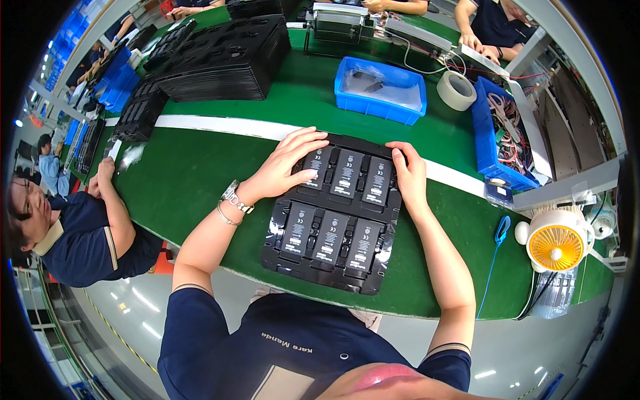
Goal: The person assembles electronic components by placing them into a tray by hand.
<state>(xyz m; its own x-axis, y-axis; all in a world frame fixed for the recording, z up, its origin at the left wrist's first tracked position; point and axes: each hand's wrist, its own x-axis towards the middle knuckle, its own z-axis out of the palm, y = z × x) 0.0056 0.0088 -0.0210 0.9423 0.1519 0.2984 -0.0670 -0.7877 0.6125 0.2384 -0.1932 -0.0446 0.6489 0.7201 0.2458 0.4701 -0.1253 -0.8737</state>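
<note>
A black moulded tray [381, 268] lies on the green bench in front of me, holding several flat black battery packs [331, 237] in two rows. My left hand [288, 165] lies spread over the far left pack, fingers apart and pressing down. The far right corner of the tray is under my right hand [409, 174], whose fingers curl over the rim. A metal watch and a bracelet are on my left wrist.
Tall stacks of empty black trays [220, 57] stand far left. A blue bin [380, 90], a tape roll [456, 90] and a blue bin of cables [501, 133] sit beyond. A small yellow fan [555, 241] is at right. A co-worker [80, 233] sits at left; others work across.
</note>
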